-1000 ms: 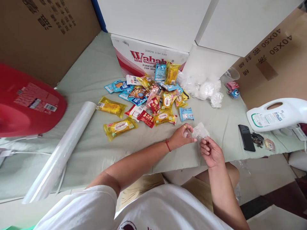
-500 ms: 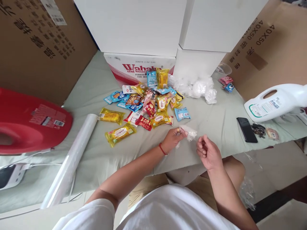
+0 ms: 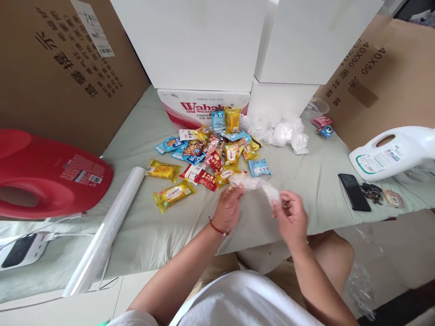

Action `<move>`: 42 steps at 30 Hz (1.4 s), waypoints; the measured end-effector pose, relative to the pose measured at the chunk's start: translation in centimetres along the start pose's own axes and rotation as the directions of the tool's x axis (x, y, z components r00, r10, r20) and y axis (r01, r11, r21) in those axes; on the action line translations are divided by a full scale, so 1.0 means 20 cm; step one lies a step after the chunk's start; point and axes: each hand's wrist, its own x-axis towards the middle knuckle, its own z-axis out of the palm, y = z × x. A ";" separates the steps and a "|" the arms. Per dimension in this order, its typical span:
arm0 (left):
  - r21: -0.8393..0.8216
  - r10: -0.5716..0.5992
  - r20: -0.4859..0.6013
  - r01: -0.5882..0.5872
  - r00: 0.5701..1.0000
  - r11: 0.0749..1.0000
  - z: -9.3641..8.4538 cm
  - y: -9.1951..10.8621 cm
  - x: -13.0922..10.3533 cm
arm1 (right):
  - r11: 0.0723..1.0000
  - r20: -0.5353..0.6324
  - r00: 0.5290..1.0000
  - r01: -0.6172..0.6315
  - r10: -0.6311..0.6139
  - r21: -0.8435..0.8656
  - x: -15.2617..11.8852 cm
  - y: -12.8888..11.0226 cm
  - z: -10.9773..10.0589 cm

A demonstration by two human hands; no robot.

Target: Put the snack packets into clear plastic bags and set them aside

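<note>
A strip of clear plastic film [image 3: 260, 184] stretches between my two hands, arched above the cloth-covered table. My left hand [image 3: 229, 206] is closed on its left end, near the front of a pile of wrapped snacks [image 3: 215, 160]. The film's right end is pinched in my right hand [image 3: 292, 216]. Two yellow snack packs [image 3: 174, 194] lie to the left of the pile, and a light blue packet [image 3: 260, 167] lies just beyond the film. Crumpled clear plastic [image 3: 283, 131] is heaped behind, against the white boxes.
At the left are a red jug [image 3: 50, 176], a roll of film [image 3: 105, 231] and a white device [image 3: 23, 249]. A white bottle [image 3: 390, 151], a phone [image 3: 354, 192] and keys [image 3: 372, 192] lie right. Boxes [image 3: 204, 45] stand at the back.
My left hand has moved left and slightly down, and the bunched film now spans both hands. My right hand has closed on its right end. The view has shifted slightly.
</note>
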 end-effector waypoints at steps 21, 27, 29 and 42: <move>0.395 -0.288 0.270 0.167 0.919 0.903 -0.16 0.15 -0.14 | 0.951 0.547 0.835 -0.214 0.060 0.221 0.21 0.14 0.06; 0.343 -0.387 0.241 0.295 0.890 0.892 -0.20 0.19 -0.12 | 0.766 0.558 0.722 -0.604 0.408 0.221 0.20 0.10 -0.06; 0.250 -0.390 0.132 0.351 0.911 0.902 -0.20 0.17 -0.12 | 0.720 0.579 0.689 -0.653 0.436 0.235 0.18 0.09 -0.05; 0.147 -0.143 0.105 0.127 0.984 0.981 -0.12 0.12 -0.20 | 0.998 0.426 0.903 -0.062 0.051 0.012 0.14 0.05 0.05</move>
